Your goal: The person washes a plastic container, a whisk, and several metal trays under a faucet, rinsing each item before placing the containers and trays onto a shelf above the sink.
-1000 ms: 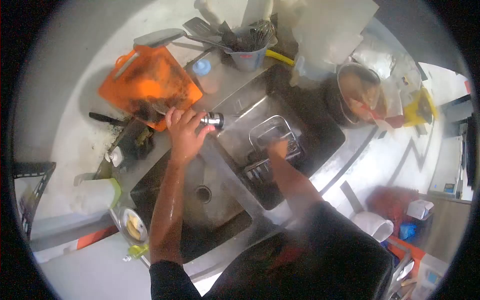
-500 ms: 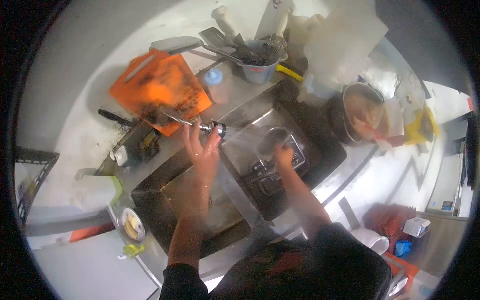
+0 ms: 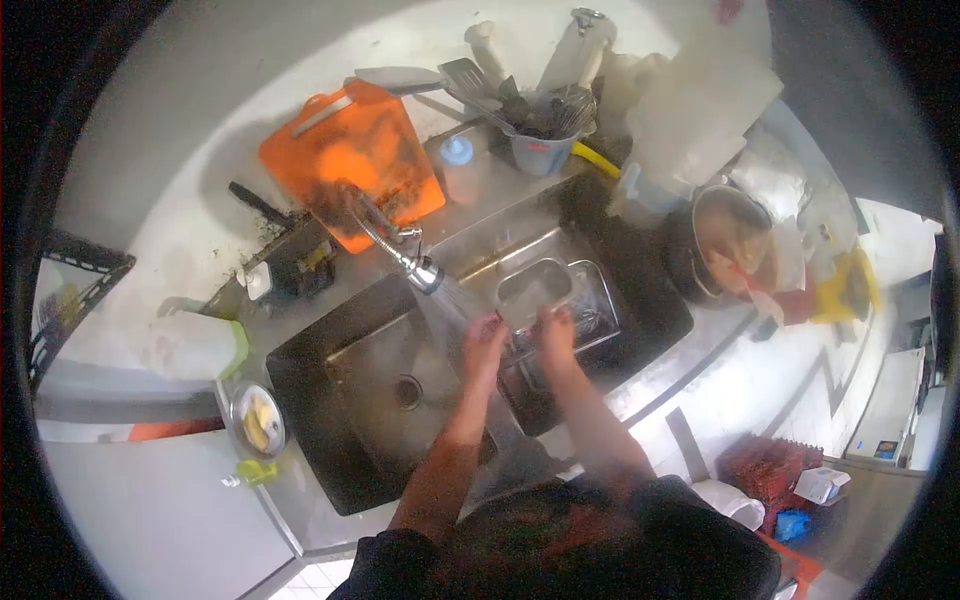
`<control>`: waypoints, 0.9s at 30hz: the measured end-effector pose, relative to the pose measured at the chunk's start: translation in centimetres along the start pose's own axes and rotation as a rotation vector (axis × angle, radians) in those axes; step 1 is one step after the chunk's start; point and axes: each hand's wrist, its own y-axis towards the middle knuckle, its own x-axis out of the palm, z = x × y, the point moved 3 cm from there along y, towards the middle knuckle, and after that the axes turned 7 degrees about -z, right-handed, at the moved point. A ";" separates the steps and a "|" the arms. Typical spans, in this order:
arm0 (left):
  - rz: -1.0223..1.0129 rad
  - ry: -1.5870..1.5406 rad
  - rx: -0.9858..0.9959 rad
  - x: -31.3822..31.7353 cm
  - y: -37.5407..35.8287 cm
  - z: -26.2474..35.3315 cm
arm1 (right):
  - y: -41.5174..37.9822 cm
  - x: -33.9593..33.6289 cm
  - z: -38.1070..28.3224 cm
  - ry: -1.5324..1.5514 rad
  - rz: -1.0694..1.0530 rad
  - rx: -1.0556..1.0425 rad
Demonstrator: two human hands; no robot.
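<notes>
A small rectangular metal pan (image 3: 535,287) is held tilted over the right sink basin. My right hand (image 3: 555,332) grips its near edge, fingers closed. My left hand (image 3: 484,345) is closed at the pan's near left corner; its fingertips are partly blurred. Left of the pan, the spray faucet head (image 3: 427,276) hangs from its metal hose, and water streams from it toward my left hand. A larger metal container (image 3: 605,300) rests in the right basin beneath my hands, with a whisk-like wire piece inside.
The left sink basin (image 3: 375,425) has a round drain. Behind the sink stand orange cutting boards (image 3: 375,150), a blue-capped bottle (image 3: 459,175) and a tub of utensils (image 3: 543,155). A large pot (image 3: 697,245) stands right; a plate of food (image 3: 240,425) sits left.
My left hand has let go of the faucet head and moved right to the pan. The faucet head now hangs on its own, still spraying. The camera view has shifted slightly.
</notes>
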 end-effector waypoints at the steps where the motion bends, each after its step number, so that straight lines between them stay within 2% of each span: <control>1: -0.013 -0.186 -0.050 0.0 -0.3 0.4 | -0.8 0.7 0.0 0.011 0.008 -0.011; 2: -0.026 -0.372 -0.100 0.0 -0.6 0.9 | -1.6 1.5 0.1 0.023 0.016 -0.021; 6: -0.009 -0.630 -0.170 -1.7 -1.3 1.4 | -2.4 2.3 2.2 0.081 0.013 -0.103; 12: -0.063 -0.446 -0.253 -3.5 -1.7 2.1 | -4.3 4.0 1.7 -0.024 0.033 -0.164; 18: -0.057 -0.506 -0.171 -2.4 -1.1 2.2 | -4.0 3.7 0.5 -0.051 0.023 -0.172; 21: -0.182 -0.487 -0.198 -2.8 0.3 0.9 | -4.2 3.6 -0.2 -0.086 -0.003 -0.199; 27: -0.014 -0.484 -0.327 -2.5 1.1 1.3 | -4.8 3.9 -0.7 -0.107 0.007 -0.186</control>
